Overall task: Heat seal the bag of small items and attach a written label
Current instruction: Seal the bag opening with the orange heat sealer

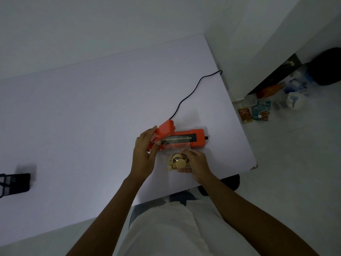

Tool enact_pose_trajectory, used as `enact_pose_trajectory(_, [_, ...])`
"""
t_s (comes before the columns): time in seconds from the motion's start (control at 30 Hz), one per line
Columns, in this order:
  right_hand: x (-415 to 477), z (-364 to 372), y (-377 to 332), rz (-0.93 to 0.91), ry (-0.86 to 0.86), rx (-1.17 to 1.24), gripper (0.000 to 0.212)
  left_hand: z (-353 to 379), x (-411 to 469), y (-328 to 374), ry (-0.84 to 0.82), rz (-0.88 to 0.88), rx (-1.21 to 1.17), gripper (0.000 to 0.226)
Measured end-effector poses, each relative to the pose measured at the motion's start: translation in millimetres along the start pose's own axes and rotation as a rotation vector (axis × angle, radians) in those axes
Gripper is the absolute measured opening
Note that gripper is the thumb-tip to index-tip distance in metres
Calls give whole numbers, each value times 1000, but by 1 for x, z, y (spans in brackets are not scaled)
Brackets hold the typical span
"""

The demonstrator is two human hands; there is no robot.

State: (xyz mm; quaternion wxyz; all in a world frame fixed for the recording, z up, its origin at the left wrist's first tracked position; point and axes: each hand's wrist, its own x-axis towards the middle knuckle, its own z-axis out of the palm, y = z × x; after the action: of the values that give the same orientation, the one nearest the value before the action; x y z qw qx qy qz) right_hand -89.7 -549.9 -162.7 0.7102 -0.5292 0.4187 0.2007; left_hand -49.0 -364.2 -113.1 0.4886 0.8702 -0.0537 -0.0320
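Observation:
An orange heat sealer (pixel 198 140) lies on the white table (pixel 92 117), its lid raised at the left end and the dark sealing strip showing. A clear plastic bag (pixel 177 162) of small cream and brown round items lies just in front of it, with its open top laid over the strip. My left hand (pixel 144 154) holds the sealer's raised lid at the left end and touches the bag's top corner. My right hand (pixel 195 163) grips the bag's filled part from the right.
The sealer's black cord (pixel 190 95) runs back off the table's far right edge. A black mesh holder (pixel 14 183) stands at the table's left. Packets, bottles and a white tub (pixel 294 102) lie on the floor to the right. The table's right edge is close to my right hand.

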Motion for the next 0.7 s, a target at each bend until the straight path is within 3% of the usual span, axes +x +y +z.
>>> enact_pose_trajectory(0.33, [1, -1, -1, -3, -4, 16, 27, 13, 12, -3, -156, 100, 118, 48])
enact_pose_trajectory(0.7, [-1, 0, -3, 2, -7, 32, 24, 23, 20, -3, -222, 150, 187, 44])
